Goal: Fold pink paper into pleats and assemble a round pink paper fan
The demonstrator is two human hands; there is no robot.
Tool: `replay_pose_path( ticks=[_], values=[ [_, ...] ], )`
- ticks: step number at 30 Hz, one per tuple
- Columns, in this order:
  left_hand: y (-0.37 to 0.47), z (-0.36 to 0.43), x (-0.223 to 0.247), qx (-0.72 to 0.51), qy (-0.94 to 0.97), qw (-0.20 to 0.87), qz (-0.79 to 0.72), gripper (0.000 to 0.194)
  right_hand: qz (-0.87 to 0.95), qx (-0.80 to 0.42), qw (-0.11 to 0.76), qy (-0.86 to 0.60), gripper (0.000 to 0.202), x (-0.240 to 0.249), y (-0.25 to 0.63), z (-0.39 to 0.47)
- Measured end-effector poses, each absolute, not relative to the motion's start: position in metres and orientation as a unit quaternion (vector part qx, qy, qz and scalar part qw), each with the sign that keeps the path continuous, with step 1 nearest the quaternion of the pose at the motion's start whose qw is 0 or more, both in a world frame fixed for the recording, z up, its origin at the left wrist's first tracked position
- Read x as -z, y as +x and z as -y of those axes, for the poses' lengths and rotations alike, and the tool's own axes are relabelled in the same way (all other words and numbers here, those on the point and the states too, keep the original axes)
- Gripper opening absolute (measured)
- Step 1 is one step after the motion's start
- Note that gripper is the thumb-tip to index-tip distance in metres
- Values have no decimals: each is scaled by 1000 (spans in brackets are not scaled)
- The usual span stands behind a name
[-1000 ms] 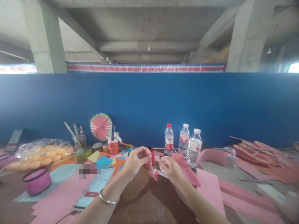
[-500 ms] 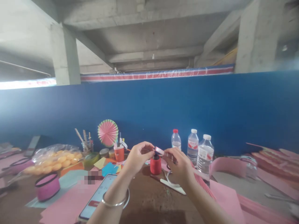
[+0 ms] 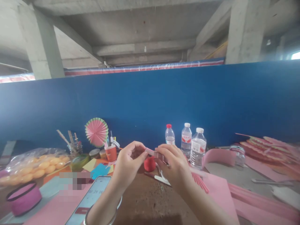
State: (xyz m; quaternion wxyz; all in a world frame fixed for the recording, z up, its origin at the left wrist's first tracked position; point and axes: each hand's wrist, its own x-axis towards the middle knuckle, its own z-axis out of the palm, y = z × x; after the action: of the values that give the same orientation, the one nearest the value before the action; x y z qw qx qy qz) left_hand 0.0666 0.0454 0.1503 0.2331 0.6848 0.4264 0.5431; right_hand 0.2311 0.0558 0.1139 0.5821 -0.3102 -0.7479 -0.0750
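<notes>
Between my hands is a small pale pink strip (image 3: 151,152), possibly paper. My left hand (image 3: 128,164) pinches its left end between thumb and fingers. At the other end, the thumb and fingers of my right hand (image 3: 175,165) close on it. Just below and behind the strip stands a rounded red container-like object (image 3: 149,165) on the brown table, its top hidden by the strip and fingers. A flat white blade-like piece (image 3: 162,180) lies in front of it, with a white loop partly behind my right hand.
A phone (image 3: 90,198) lies by my left forearm. Beyond it are coloured papers (image 3: 100,170), an orange cup of pens (image 3: 111,153) and a bag of yellow balls (image 3: 38,164). Several bottles (image 3: 198,148) stand at the back right. Pink paper (image 3: 220,190) covers the right side.
The view has swung right, so things appear further left. The strip now shows longer between my hands, and the red object's dark top is covered. Both hands keep their pinch.
</notes>
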Motion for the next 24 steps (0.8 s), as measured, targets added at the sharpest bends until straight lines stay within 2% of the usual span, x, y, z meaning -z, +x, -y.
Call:
replay_pose_path(
  ticks=[4,8,18,24],
  values=[
    [75,-37,-151,-541,671,228,-454,4,746,48,622,-232,25,-112,224,-43],
    [83,-29,-151,-528,665,290,-441,8,709,9,640,-296,21,-111,217,-38],
    [84,-35,-146,-540,649,295,-448,7,704,-24,636,-314,21,-110,214,-41],
    [79,-40,-144,-537,657,287,-446,10,659,-151,641,-363,20,-113,211,-40]
  ],
)
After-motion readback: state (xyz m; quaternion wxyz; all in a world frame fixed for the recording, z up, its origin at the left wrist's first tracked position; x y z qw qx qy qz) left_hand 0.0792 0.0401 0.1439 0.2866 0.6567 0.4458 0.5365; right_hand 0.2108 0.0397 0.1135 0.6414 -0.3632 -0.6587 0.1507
